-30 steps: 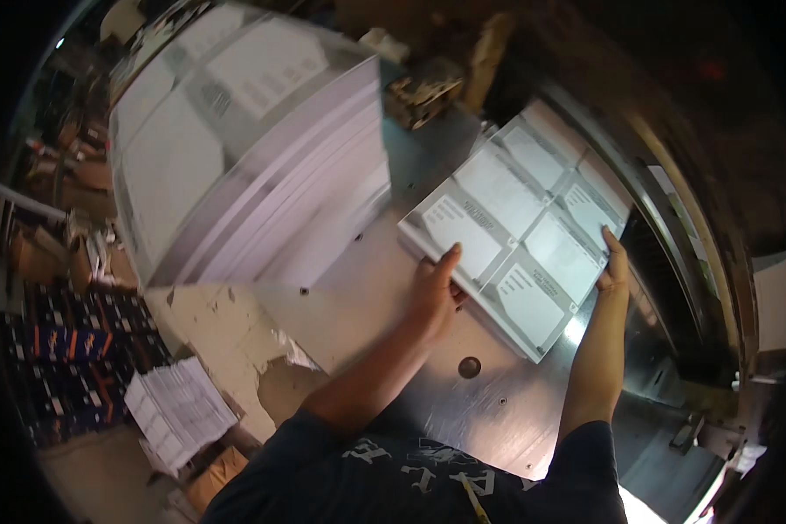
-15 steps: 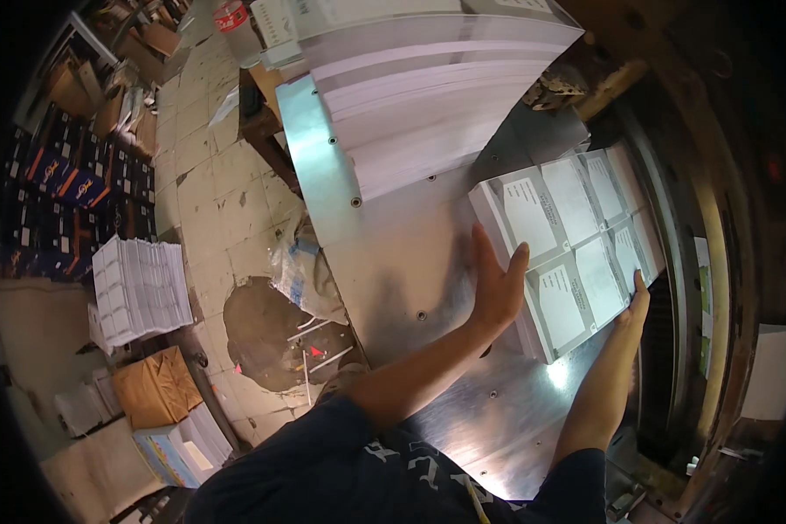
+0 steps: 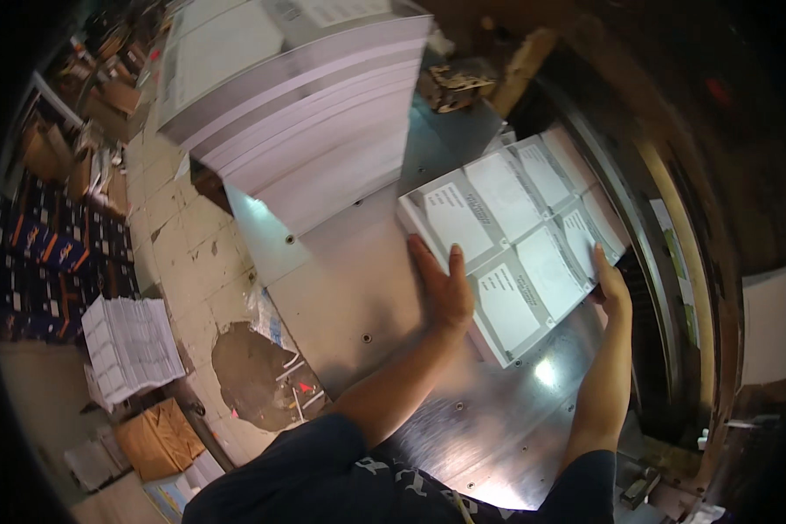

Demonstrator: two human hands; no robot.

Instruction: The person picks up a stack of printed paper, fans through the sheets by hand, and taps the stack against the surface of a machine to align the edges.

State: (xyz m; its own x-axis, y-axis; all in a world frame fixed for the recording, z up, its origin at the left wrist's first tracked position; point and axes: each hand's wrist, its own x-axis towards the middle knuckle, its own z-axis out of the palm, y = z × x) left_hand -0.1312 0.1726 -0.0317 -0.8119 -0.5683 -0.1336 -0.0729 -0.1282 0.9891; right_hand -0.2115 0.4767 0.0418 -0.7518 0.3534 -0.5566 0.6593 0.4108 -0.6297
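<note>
A thick stack of printed sheets [image 3: 533,293], white and grey with repeated label-like panels, lies at an angle over the metal table. My left hand [image 3: 445,288] grips its left side, with the thumb up at the top edge and the fingers along the side. On the opposite edge, my right hand [image 3: 611,284] has its thumb on the top sheet. Its other fingers are mostly hidden below that edge. A much taller pile of similar sheets [image 3: 323,131] stands on the table beyond my left hand.
The shiny metal table [image 3: 349,288] is dotted with small round holes. A dark machine frame with a metal rail [image 3: 637,210] borders the right side. On the left floor sit dark boxes [image 3: 57,253], a white paper stack [image 3: 131,345] and a brown wrapped package [image 3: 159,437].
My view has swung, so the whole scene appears farther left. The stack between my hands has shifted slightly left and away across the table, with both hands keeping their hold.
</note>
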